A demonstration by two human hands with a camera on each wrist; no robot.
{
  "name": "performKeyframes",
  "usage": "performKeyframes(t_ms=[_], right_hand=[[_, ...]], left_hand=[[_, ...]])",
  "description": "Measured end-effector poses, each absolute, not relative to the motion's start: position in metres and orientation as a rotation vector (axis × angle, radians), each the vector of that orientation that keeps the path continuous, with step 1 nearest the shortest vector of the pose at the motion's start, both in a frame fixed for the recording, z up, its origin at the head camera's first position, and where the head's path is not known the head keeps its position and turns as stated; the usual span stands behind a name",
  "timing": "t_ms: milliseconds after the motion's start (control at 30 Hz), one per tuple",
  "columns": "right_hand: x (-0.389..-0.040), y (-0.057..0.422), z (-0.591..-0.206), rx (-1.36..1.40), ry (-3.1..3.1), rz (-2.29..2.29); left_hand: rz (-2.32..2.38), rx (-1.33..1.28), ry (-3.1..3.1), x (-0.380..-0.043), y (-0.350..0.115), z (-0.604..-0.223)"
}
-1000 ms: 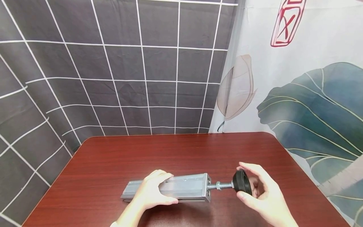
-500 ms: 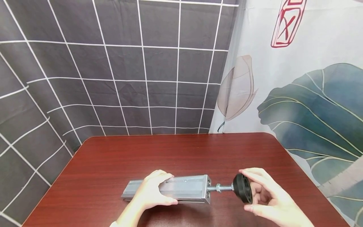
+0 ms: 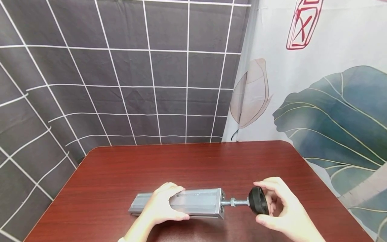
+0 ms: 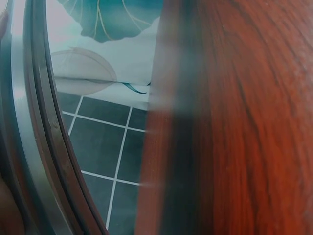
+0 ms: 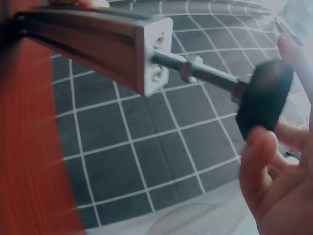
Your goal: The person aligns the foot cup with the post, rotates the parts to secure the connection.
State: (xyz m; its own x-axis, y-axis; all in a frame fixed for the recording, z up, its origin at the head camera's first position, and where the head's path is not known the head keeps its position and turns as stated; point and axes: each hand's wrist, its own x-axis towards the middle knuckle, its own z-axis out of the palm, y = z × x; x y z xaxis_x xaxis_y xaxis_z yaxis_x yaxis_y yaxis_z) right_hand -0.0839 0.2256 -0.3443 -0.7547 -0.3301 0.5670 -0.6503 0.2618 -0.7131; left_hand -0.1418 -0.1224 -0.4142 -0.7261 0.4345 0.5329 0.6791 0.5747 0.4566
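Observation:
My left hand (image 3: 161,207) grips a silver aluminium profile (image 3: 201,201) from above, thumb along the near side, holding it lengthwise over the table. From the profile's right end a threaded stud (image 3: 241,202) sticks out, carrying a hex nut (image 3: 232,202) and a round black levelling foot (image 3: 257,201). Around that foot curl the fingers and thumb of my right hand (image 3: 285,213). In the right wrist view the thumb tip lies at the lower rim of the foot (image 5: 266,95), and two screw holes show in the end plate (image 5: 159,61). The left wrist view has only the profile's side (image 4: 36,117).
The red-brown wooden table (image 3: 181,164) stretches beneath both hands. Behind it hangs a dark grey cloth (image 3: 169,70) with white grid lines. A white curtain (image 3: 275,20) with leaf prints hangs at the back right.
My right hand drew slightly right, its thumb coming off the foot's lower edge, then came back left around it. The foot tilted a little differently. The left hand stayed on the profile.

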Motion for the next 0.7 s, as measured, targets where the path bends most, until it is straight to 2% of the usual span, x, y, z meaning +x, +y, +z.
performKeyframes(t_ms=[167,233,700], right_hand=[[-0.083,0.235,-0.337,1.17,-2.259,1.612],[-0.081,0.237,-0.334,1.185,-2.332,1.62],[-0.08,0.23,-0.34,0.881,-2.368,1.427]], left_hand=[[-0.945,-0.925,-2.435,-0.144,-0.123,-0.413],[-0.948,-0.927,-2.439,-0.145,-0.124,-0.413],[-0.926,-0.897,-2.483,-0.142,-0.122,-0.414]])
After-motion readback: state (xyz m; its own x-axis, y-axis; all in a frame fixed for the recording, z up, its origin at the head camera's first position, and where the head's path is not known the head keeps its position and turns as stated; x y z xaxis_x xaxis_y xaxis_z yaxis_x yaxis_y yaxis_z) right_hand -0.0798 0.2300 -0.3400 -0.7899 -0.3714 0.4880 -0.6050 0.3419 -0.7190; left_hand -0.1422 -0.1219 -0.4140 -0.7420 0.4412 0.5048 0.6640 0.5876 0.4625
